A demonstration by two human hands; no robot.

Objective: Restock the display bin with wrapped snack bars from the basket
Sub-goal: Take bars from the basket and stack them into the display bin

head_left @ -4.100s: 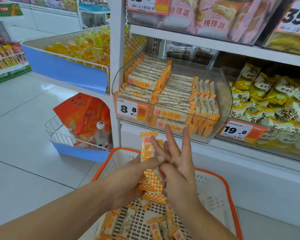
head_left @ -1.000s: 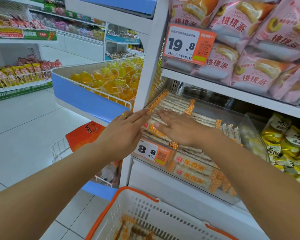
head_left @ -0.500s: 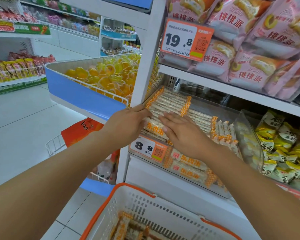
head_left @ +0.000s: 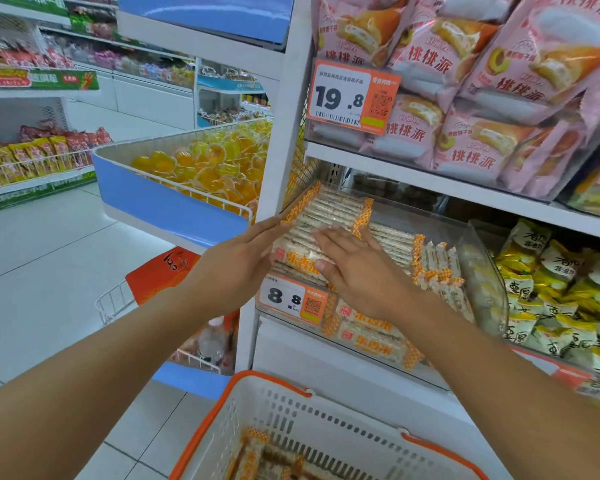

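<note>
On shelf [head_left: 430, 183]: clear bin [head_left: 482, 271], bars [head_left: 329, 213].

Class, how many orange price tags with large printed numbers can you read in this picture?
2. The 19.8 tag hangs below the pink pie packs; the 8.8 tag fronts the snack-bar bin. Another, lower right, is blurred.

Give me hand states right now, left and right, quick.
Left hand: open, flat against the left end of the snack bars in the display bin, holding nothing.
Right hand: open, palm down on top of the same bars, holding nothing.
</note>
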